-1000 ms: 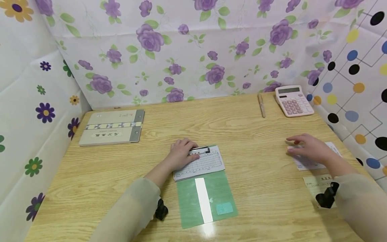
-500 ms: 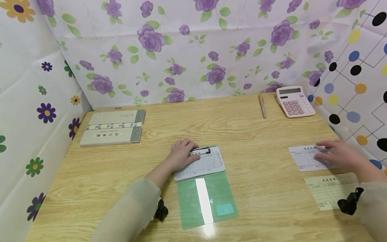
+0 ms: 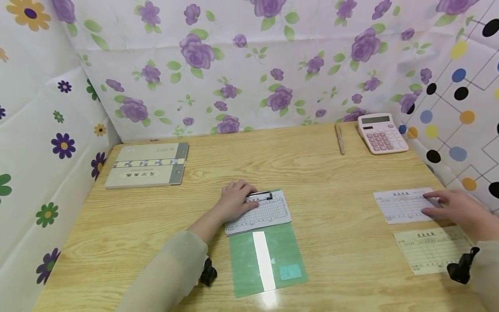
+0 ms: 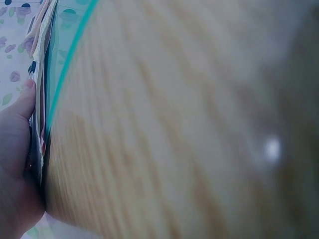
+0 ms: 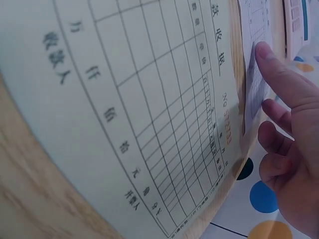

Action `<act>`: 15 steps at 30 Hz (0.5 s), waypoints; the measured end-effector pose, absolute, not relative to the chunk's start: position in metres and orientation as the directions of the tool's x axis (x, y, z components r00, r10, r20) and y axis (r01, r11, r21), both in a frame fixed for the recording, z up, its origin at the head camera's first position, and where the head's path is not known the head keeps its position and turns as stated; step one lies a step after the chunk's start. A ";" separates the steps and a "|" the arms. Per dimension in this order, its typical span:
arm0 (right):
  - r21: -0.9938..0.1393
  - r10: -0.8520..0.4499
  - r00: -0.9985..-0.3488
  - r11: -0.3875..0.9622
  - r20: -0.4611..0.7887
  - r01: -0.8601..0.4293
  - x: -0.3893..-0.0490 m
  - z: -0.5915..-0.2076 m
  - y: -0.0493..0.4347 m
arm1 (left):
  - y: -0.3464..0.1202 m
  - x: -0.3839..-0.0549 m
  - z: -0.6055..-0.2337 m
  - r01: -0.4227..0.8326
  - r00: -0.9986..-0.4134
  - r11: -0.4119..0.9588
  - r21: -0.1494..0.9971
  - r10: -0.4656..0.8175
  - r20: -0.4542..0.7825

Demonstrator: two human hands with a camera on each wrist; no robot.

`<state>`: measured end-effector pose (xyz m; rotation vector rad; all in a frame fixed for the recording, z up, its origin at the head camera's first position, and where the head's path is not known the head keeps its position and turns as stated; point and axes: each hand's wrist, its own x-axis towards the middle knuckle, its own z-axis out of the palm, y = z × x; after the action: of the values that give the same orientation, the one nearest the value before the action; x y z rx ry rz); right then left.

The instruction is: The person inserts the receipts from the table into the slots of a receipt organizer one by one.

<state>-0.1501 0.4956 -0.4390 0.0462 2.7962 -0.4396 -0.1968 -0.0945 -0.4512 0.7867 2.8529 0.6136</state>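
My left hand (image 3: 236,202) rests on a stack of white printed forms (image 3: 270,213), its thumb lying over the paper beside the metal clip (image 3: 259,195). The forms lie on the upper part of a translucent green clipboard (image 3: 286,245). In the left wrist view the thumb lies along the stack's edge. On the right, my right hand (image 3: 459,212) is over the right end of a white receipt slip (image 3: 401,209), thumb and index finger apart. A pale yellow receipt slip (image 3: 426,249) lies just nearer; the right wrist view shows its printed grid and red number.
A beige ledger book (image 3: 145,167) lies at the back left of the wooden table (image 3: 335,264). A pen (image 3: 339,139) and a pink calculator (image 3: 382,134) are at the back right. Patterned cloth walls (image 3: 241,86) stand behind and at both sides.
My right hand has moved right and slightly nearer across the white slip, uncovering most of both slips. The left hand stays on the forms. The head view has shifted slightly.
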 end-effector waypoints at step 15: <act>-0.244 -0.094 -0.972 0.969 -0.217 -0.039 -0.145 -0.441 0.505 | -0.095 -0.197 -0.454 0.478 -0.855 0.779 0.406 0.519 0.010</act>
<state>-0.1455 0.5047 -0.4409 -0.0984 2.8894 -0.3508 -0.1975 -0.0946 -0.4542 0.8056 2.8659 0.6128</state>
